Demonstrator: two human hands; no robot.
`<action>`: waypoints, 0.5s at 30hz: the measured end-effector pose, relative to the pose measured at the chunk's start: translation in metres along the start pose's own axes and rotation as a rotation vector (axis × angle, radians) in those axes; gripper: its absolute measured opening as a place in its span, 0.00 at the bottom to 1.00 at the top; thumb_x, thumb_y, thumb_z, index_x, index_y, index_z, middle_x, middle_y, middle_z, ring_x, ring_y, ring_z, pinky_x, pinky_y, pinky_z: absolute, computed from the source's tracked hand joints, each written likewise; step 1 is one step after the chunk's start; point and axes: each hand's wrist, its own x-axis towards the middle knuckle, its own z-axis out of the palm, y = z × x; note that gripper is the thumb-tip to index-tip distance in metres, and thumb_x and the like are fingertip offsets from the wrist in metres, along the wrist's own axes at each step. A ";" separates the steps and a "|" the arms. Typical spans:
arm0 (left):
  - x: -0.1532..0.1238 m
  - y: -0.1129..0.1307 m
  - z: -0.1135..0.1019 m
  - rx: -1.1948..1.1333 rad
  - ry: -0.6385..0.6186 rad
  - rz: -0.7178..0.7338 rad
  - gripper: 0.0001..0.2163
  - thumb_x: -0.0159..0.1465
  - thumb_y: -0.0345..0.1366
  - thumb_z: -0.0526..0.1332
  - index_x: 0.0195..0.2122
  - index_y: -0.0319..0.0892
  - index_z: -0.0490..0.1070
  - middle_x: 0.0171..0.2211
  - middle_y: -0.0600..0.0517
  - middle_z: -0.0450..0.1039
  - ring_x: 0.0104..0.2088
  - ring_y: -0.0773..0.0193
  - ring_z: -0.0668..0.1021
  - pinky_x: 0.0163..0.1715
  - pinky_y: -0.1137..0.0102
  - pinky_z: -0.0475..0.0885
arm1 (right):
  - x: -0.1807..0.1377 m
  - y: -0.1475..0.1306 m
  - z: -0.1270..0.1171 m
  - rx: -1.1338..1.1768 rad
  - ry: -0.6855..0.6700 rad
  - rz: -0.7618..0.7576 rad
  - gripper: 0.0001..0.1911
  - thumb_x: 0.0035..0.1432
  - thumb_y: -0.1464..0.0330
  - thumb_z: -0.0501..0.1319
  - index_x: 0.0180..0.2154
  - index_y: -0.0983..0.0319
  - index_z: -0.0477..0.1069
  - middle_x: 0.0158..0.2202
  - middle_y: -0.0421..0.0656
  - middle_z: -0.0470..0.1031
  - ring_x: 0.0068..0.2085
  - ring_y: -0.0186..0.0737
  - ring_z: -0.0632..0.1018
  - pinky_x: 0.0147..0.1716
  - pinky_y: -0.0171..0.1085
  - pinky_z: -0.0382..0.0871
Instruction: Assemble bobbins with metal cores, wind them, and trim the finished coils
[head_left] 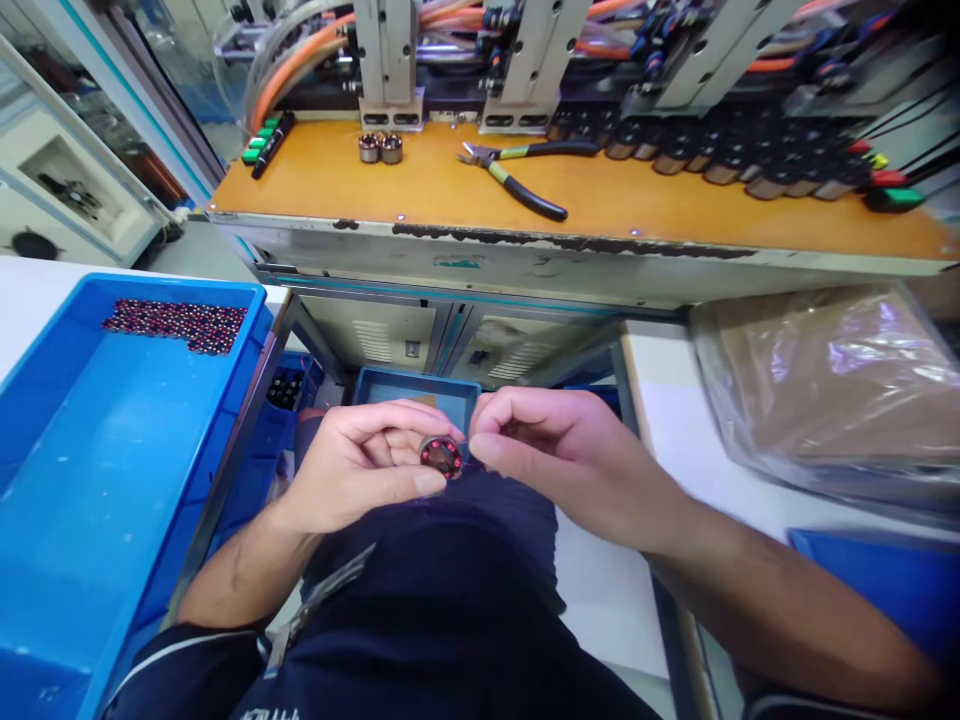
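My left hand (375, 465) is closed around a small round motor stator (441, 456), thumb at its lower edge and fingers behind it. The stator's face is turned up to me, with a ring of red spots around a dark centre. Just right of it, my right hand (544, 440) is pinched, thumb against forefinger. A faint thin wire (464, 442) seems to run from the stator's edge to those fingertips. Both hands are above my lap.
A blue tray (97, 450) on the left holds rows of similar parts (176, 325). Side cutters (525, 170), two copper-wound stators (380, 148), markers (268, 143) and many dark cylinders (720, 160) lie on the orange bench (315, 190). A plastic-wrapped package (832, 380) sits at right.
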 end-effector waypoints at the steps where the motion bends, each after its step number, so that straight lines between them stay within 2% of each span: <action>1: 0.000 0.001 -0.002 0.009 -0.008 -0.016 0.14 0.51 0.26 0.73 0.39 0.40 0.81 0.42 0.46 0.81 0.31 0.68 0.82 0.33 0.77 0.78 | 0.000 0.001 -0.003 -0.030 0.009 0.005 0.17 0.60 0.59 0.64 0.27 0.64 0.69 0.25 0.38 0.67 0.26 0.29 0.65 0.24 0.30 0.58; 3: -0.001 0.002 -0.004 0.005 -0.042 -0.067 0.13 0.51 0.28 0.73 0.39 0.40 0.81 0.41 0.45 0.81 0.31 0.66 0.82 0.32 0.75 0.78 | 0.003 0.000 -0.010 -0.081 0.013 -0.014 0.15 0.60 0.59 0.64 0.28 0.64 0.70 0.26 0.39 0.69 0.27 0.29 0.67 0.25 0.30 0.61; 5: -0.001 0.003 -0.005 -0.021 -0.100 -0.139 0.14 0.51 0.29 0.73 0.40 0.39 0.81 0.40 0.45 0.80 0.31 0.66 0.82 0.32 0.74 0.78 | 0.009 -0.003 -0.013 -0.105 -0.014 -0.110 0.12 0.58 0.61 0.66 0.33 0.64 0.72 0.31 0.41 0.72 0.32 0.32 0.71 0.31 0.31 0.66; 7: -0.001 0.003 -0.004 -0.041 -0.156 -0.193 0.14 0.52 0.29 0.73 0.41 0.39 0.80 0.35 0.47 0.80 0.28 0.69 0.79 0.29 0.76 0.76 | 0.017 -0.009 -0.013 -0.118 -0.088 -0.229 0.12 0.55 0.64 0.69 0.38 0.63 0.73 0.37 0.42 0.73 0.38 0.34 0.73 0.38 0.33 0.68; 9: 0.000 0.003 -0.002 -0.043 -0.188 -0.231 0.13 0.52 0.30 0.73 0.40 0.38 0.80 0.29 0.50 0.78 0.24 0.71 0.77 0.26 0.77 0.73 | 0.026 -0.013 -0.009 -0.141 -0.184 -0.312 0.08 0.55 0.68 0.68 0.36 0.64 0.73 0.37 0.41 0.72 0.40 0.33 0.73 0.41 0.32 0.68; 10: -0.001 0.002 -0.001 -0.036 -0.193 -0.249 0.13 0.52 0.31 0.73 0.40 0.37 0.80 0.27 0.50 0.78 0.23 0.71 0.76 0.26 0.77 0.73 | 0.030 -0.014 -0.007 -0.151 -0.218 -0.334 0.04 0.56 0.71 0.67 0.33 0.64 0.73 0.36 0.41 0.71 0.39 0.32 0.73 0.41 0.32 0.68; 12: -0.002 0.002 -0.001 -0.021 -0.182 -0.271 0.13 0.52 0.32 0.73 0.40 0.36 0.80 0.25 0.50 0.78 0.24 0.69 0.76 0.26 0.75 0.74 | 0.035 -0.015 -0.002 -0.151 -0.232 -0.362 0.06 0.59 0.73 0.65 0.29 0.65 0.72 0.33 0.39 0.70 0.36 0.29 0.73 0.38 0.30 0.67; 15: -0.004 0.002 -0.004 -0.001 -0.120 -0.215 0.15 0.51 0.32 0.74 0.41 0.37 0.81 0.29 0.49 0.80 0.25 0.69 0.77 0.28 0.75 0.75 | 0.033 -0.011 0.003 -0.154 -0.112 -0.360 0.09 0.59 0.72 0.64 0.27 0.65 0.71 0.30 0.38 0.71 0.33 0.28 0.72 0.34 0.29 0.65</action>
